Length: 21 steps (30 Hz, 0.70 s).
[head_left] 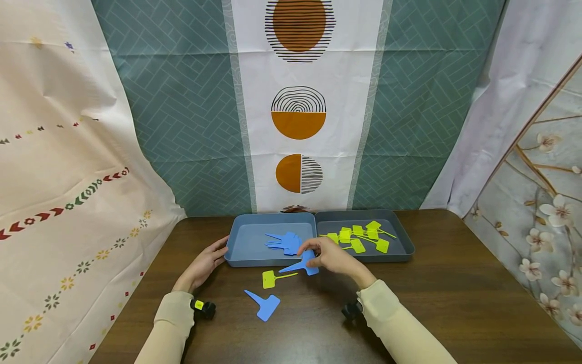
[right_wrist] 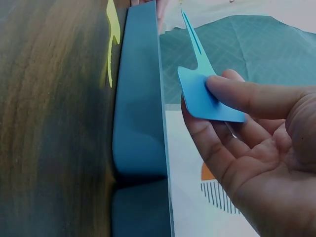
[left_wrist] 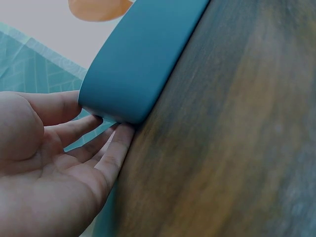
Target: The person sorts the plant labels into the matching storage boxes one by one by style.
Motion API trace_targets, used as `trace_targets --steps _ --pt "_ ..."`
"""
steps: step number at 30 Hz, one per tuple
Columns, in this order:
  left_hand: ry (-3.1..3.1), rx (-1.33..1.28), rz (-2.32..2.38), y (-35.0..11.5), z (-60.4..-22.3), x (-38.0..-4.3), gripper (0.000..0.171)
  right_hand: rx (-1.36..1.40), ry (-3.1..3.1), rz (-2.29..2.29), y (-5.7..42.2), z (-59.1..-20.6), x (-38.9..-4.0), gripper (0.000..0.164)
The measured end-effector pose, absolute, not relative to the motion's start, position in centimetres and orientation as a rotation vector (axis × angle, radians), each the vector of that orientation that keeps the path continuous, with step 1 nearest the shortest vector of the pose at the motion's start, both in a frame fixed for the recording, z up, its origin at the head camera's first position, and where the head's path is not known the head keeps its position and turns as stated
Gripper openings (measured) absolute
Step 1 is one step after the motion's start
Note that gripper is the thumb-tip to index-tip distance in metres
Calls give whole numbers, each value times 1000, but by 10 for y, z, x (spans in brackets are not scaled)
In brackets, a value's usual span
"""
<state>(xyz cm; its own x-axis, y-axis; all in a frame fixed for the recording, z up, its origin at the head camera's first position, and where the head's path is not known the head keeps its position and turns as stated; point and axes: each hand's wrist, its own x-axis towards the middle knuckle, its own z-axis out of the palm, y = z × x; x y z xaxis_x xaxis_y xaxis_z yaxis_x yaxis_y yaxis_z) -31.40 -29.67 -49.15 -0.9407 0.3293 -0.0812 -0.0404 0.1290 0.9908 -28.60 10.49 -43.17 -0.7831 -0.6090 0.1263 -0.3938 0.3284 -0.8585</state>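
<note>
My right hand (head_left: 334, 257) pinches a blue T-shaped plant label (right_wrist: 196, 94) by its wide head, thumb on one face and fingers behind. It is held over the front rim of the blue-grey tray (head_left: 247, 240). Several blue labels (head_left: 288, 241) lie in a pile inside that tray. Against the tray's left end, my left hand (head_left: 204, 265) touches the corner (left_wrist: 133, 98) with extended fingers. On the table in front lie a yellow label (head_left: 268, 279) and another blue label (head_left: 268, 306).
A darker grey tray (head_left: 400, 254) stands against the blue-grey one on the right, with several yellow labels (head_left: 356, 245) in it. Both trays sit near the back edge of the brown wooden table (head_left: 454, 293). Patterned cloths (head_left: 182, 126) hang behind and at the sides.
</note>
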Motion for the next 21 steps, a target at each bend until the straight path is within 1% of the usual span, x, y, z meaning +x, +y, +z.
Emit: trace_targets --steps 9,15,21 --pt "2139 281 1878 -297 -493 -314 57 -911 2474 -1446 103 -424 -292 23" --pt "2134 272 1891 -297 -493 -314 57 -967 2554 -1445 99 -410 -303 24" --pt "2132 269 1885 -296 -491 -314 57 -915 2601 -1429 94 -397 -312 23"
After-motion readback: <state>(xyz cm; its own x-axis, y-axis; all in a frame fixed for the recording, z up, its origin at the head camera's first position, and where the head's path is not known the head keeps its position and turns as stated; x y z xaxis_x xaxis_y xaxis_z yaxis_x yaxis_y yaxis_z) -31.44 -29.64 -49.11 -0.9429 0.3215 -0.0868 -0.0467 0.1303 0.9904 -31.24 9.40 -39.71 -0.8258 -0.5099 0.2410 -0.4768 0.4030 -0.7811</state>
